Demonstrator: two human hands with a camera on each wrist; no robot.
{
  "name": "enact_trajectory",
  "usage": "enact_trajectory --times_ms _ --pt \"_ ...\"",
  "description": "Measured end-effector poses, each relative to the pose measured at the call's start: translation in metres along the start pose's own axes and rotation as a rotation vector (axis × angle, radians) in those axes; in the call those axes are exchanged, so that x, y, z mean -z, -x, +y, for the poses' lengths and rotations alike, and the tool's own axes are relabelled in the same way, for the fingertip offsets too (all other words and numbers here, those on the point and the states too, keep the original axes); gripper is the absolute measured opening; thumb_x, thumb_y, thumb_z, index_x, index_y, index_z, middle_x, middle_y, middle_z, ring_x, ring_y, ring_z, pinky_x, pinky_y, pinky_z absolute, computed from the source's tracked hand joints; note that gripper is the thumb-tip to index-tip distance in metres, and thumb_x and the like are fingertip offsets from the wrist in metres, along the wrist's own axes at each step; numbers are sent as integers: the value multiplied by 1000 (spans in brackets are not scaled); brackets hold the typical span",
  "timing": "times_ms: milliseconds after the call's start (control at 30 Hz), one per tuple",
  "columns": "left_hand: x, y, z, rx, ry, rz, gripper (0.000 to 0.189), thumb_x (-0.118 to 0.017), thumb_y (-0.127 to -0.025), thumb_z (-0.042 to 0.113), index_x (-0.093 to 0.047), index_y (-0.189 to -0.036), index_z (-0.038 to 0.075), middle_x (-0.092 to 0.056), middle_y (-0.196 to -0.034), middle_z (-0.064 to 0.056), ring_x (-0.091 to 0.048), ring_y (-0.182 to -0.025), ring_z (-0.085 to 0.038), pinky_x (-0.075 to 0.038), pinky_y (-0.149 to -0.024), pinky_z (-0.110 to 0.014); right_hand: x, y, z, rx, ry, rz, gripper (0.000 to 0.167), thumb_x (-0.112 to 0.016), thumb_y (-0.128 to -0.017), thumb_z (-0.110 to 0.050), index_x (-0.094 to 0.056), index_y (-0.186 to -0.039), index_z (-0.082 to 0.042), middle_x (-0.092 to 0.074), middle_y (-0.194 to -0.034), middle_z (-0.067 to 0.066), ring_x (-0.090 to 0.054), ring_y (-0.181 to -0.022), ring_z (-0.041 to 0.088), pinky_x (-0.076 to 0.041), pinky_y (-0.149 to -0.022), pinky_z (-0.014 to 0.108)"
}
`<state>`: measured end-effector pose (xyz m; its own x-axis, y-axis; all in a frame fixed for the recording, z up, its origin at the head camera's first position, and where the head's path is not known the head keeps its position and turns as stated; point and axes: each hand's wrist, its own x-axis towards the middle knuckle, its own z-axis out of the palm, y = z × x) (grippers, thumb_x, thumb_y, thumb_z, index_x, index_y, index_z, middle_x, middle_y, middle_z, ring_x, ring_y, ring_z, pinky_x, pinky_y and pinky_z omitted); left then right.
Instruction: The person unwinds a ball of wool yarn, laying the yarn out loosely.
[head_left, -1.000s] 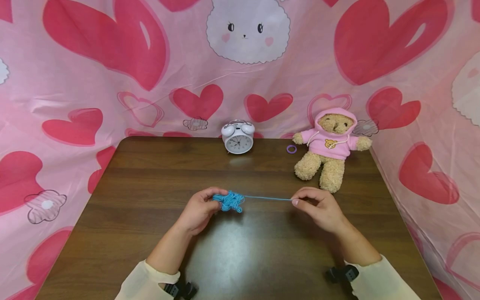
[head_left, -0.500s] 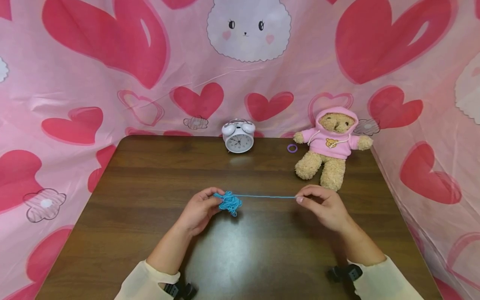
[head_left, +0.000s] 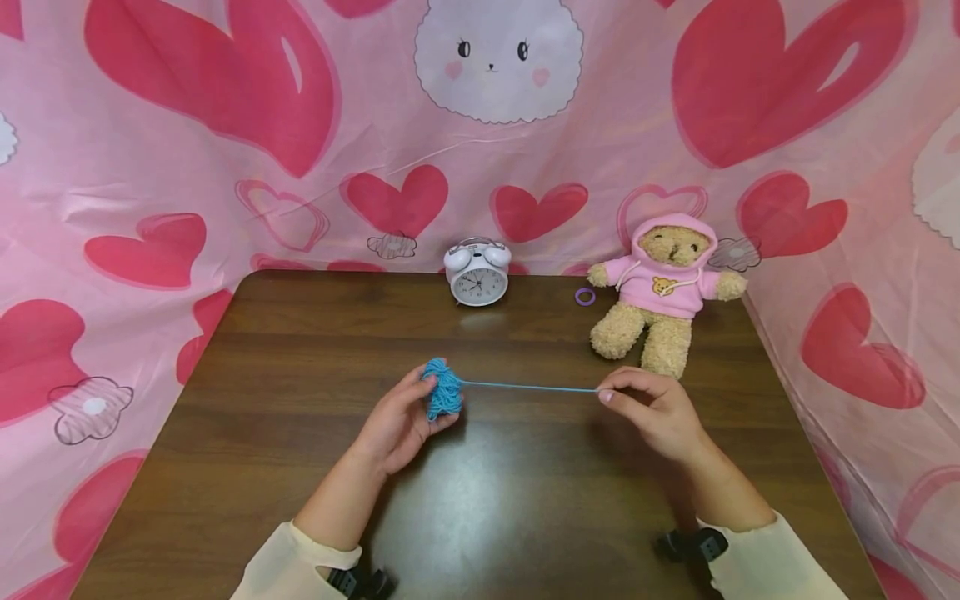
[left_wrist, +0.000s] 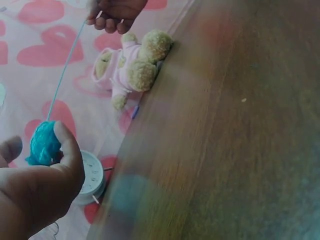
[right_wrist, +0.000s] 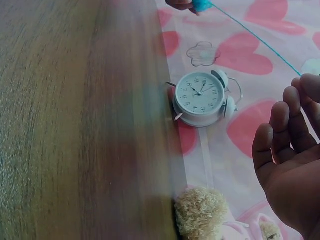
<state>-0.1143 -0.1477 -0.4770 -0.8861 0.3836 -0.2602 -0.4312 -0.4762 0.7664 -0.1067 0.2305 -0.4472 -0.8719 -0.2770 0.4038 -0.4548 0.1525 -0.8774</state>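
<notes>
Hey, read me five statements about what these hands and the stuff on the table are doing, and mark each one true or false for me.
1. The left hand holds the bundle of blue yarn. True.
2. The strand between the two hands droops in a loose loop. False: it runs nearly straight from the bundle to the fingers of the right hand.
3. A purple ring lies between the alarm clock and the teddy bear. True.
4. The teddy bear wears a green hoodie. False: its hoodie is pink.
5. The alarm clock is white. True.
</notes>
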Motion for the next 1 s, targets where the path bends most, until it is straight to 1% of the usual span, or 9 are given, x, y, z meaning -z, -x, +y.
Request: enact_trajectory --times_ms 100,200,267,367,500,733,833,900,1000 --pt "1 -1 -1 -18 -80 41 58 -55 -107 17 -29 -159 6 -57 -126 -9 -61 -113 -30 -54 -90 -35 2 0 -2 -10 3 13 25 -66 -87 20 -76 -94 -1 -73 -92 9 -66 -87 11 -51 -80 20" --pt "1 -2 -1 -25 -142 96 56 -59 -105 11 -35 -155 6 -60 -119 -8 -62 -104 -25 -54 -82 -30 4 0 -4 -17 7 23 23 -66 -87 21 -75 -94 1 -73 -92 9 -66 -87 11 -50 -81 19" --pt "1 -3 -2 -26 -171 124 55 -60 -104 9 -38 -154 4 -60 -115 -7 -60 -99 -22 -54 -80 -29 5 1 -4 -17 11 28 22 -66 -87 21 -75 -94 1 -73 -92 9 -66 -88 11 -50 -81 19" --pt "2 -3 -2 -28 -207 157 52 -60 -103 9 -41 -152 2 -60 -116 -7 -57 -100 -22 -53 -80 -30 8 2 -4 -7 1 42 24 -66 -86 22 -75 -94 1 -73 -92 10 -66 -88 11 -51 -81 19" --pt "4 -1 -1 -36 -256 187 49 -60 -103 8 -45 -149 -1 -59 -120 -9 -56 -100 -23 -53 -84 -32 12 3 -5 -6 -8 80 26 -66 -85 23 -76 -93 1 -74 -93 10 -67 -88 11 -51 -80 19" --pt "10 3 0 -30 -284 199 47 -59 -104 8 -45 -147 -5 -56 -117 -10 -56 -101 -21 -54 -90 -34 22 7 -8 -61 22 165 27 -66 -85 23 -77 -91 0 -75 -95 6 -67 -89 10 -51 -80 18" --pt "13 5 2 -30 -299 197 47 -60 -104 9 -46 -146 -7 -58 -111 -8 -56 -99 -21 -54 -89 -32 27 8 -8 -84 36 192 25 -67 -86 21 -78 -91 -1 -75 -96 5 -68 -89 9 -51 -79 17" --pt "16 7 3 -33 -304 194 46 -60 -104 10 -46 -144 -8 -59 -106 -7 -56 -96 -21 -54 -87 -31 31 9 -7 -91 40 199 23 -67 -86 20 -77 -92 1 -76 -96 4 -68 -88 9 -51 -78 17" --pt "19 9 5 -39 -308 188 44 -60 -104 10 -48 -141 -11 -60 -99 -5 -58 -93 -20 -54 -87 -31 39 11 -5 -91 46 194 17 -66 -87 20 -75 -94 7 -76 -96 -1 -68 -89 8 -52 -79 16"
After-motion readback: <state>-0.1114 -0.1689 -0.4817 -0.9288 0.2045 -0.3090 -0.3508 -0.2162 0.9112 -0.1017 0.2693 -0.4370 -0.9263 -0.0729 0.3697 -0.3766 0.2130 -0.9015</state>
